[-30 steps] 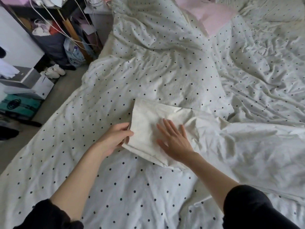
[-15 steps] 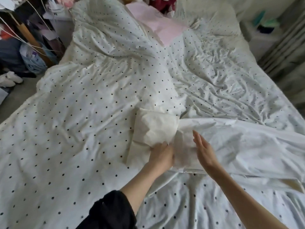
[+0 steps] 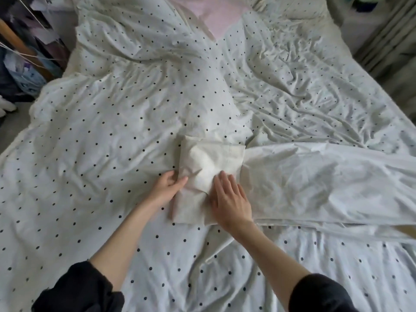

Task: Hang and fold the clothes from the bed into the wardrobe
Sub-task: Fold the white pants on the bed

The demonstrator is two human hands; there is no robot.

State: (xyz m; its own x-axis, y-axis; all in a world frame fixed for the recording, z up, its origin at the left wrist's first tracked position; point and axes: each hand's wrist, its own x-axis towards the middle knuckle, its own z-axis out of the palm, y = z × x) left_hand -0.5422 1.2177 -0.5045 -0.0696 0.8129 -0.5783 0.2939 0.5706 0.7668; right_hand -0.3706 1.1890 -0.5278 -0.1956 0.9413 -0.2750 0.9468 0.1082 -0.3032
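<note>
Two hands are used on the cream cloth [image 3: 209, 167] lying on the dotted bed [image 3: 90, 154]: its near-left edge is pinched by the left hand [image 3: 167, 188], it is pressed flat by the spread right hand [image 3: 231, 201], and creases should be smoothed before folding.

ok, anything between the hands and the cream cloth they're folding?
Nothing visible. The left hand grips the left edge of the partly folded cream cloth, and the right hand lies flat on top of it. The cloth's unfolded part trails right across the polka-dot duvet. No wardrobe is in view.
</note>
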